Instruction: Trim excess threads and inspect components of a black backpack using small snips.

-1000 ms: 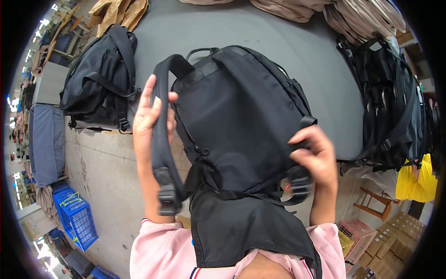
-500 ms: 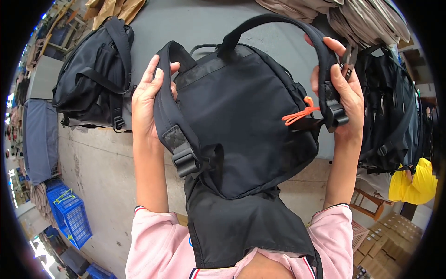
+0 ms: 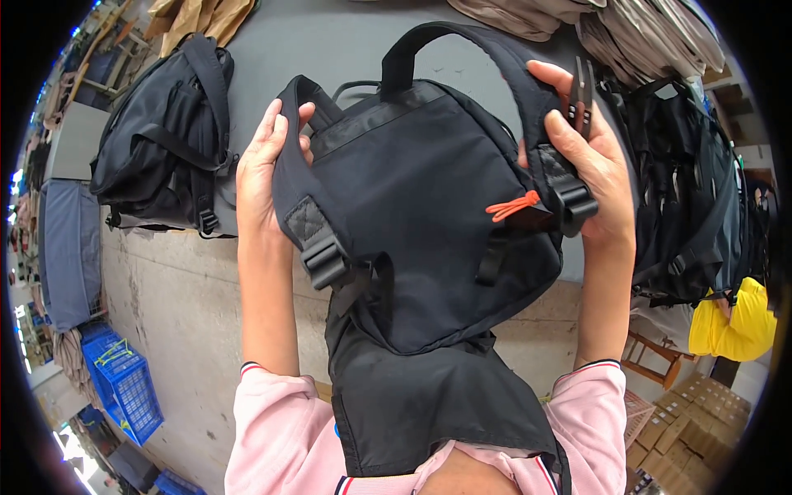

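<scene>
A black backpack (image 3: 421,206) lies with its back panel up, its bottom edge toward me against my black apron (image 3: 437,396). My left hand (image 3: 262,161) is closed around the left shoulder strap (image 3: 297,190), above its black buckle. The right shoulder strap (image 3: 487,62) arches up into my right hand (image 3: 596,161), which grips it above another buckle (image 3: 573,202). Tucked in that same hand is a pair of dark thread snips (image 3: 582,99), blades pointing away from me. An orange cord loop (image 3: 513,206) hangs beside the right buckle.
Another black backpack (image 3: 165,140) sits at the left of the grey table (image 3: 305,41). More black bags (image 3: 685,190) are at the right. Stacked beige fabric (image 3: 652,37) and brown paper (image 3: 202,21) lie at the back. A blue crate (image 3: 124,384) stands on the floor.
My right hand has moved slightly left with the strap, and the snips in it now point more upright. My left hand has hardly moved.
</scene>
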Available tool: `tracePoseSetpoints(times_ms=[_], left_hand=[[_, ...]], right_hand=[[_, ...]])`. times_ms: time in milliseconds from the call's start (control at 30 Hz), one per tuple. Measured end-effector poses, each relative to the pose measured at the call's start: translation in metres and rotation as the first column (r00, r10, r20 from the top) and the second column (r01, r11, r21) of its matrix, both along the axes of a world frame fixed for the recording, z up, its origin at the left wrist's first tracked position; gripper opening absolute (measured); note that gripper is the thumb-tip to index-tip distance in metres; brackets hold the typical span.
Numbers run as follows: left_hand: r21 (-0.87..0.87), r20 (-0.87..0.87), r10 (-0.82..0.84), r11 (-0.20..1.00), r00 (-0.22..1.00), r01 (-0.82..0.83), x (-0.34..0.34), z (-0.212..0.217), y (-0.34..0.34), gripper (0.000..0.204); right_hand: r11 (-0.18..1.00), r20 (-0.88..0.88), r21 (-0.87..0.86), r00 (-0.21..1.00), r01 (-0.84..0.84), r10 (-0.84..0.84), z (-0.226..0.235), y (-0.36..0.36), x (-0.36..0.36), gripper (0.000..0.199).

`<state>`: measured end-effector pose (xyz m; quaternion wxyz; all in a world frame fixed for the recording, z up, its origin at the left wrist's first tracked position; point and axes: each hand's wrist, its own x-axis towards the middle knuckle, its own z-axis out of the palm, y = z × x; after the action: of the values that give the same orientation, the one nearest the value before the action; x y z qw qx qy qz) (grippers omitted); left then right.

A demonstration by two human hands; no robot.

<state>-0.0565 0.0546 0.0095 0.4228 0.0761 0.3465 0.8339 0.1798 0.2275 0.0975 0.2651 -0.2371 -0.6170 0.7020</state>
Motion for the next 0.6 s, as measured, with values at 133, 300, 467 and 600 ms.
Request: tracePoseSetpoints(times_ms=[133, 300, 467, 600], left_hand=[[-0.139, -0.028, 0.016, 0.99, 0.999, -0.019, -0.013, -0.032, 0.016, 0.06], [-0.376, -0.036, 0.01, 0.926, 0.999, -0.023, 0.018, -0.055, 0.025, 0.066], [-0.298, -0.145, 0.021, 0.952, 0.989, -0.064, 0.025, -0.036, 0.017, 0.062], [-0.329, -0.212, -0.004, 0.942, 0.977, -0.068, 0.025, -0.054, 0.021, 0.064]], right_hand=[[0.992, 0.021, -0.111, 0.998, -0.062, 0.065, -0.021, 0.005, -0.012, 0.042], [0.966, 0.164, -0.252, 0.982, -0.05, 0.094, -0.054, 0.014, -0.02, 0.038], [0.996, 0.057, -0.091, 0.998, -0.009, 0.014, -0.022, 0.024, -0.008, 0.044], [0.987, 0.07, -0.157, 0.997, -0.011, 0.023, -0.032, 0.03, -0.014, 0.045]])
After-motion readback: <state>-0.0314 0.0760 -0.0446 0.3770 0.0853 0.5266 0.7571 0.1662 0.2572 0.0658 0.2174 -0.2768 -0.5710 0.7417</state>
